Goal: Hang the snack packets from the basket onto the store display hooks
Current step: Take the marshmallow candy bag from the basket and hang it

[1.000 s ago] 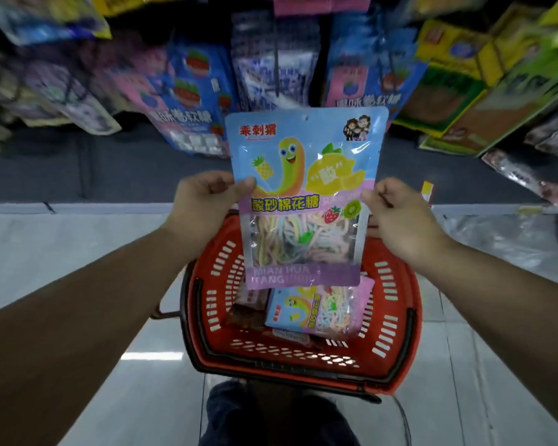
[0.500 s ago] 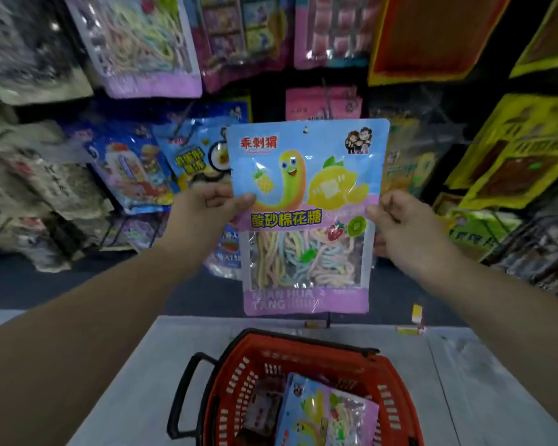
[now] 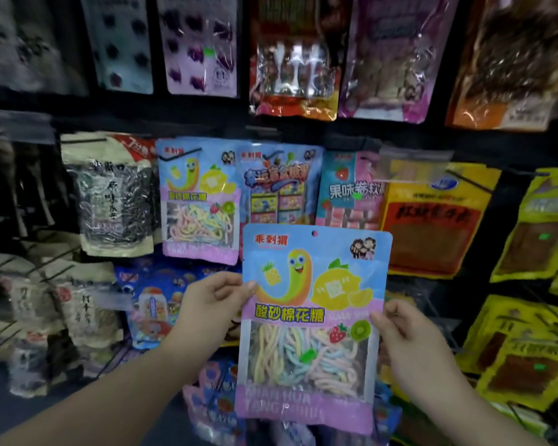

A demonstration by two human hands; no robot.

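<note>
Packet (image 3: 310, 320) raised to rack; both hands pinch blue-purple edges, upright.

I read 酸砂棉花糖 on the packet (image 3: 310, 326) between my fingers, 乖刺猬 above my left thumb; 果味卷软 on a hanging packet (image 3: 351, 191) beyond.

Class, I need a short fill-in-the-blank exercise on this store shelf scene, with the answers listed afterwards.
1. The held candy packet is gripped by ___ hands.
2. The cartoon worm on it sits beside a ___.
3. A matching packet hangs to its upper ___.
4. The left hand pinches the packet's ___ edge.

Answers: two; lemon; left; left
</note>
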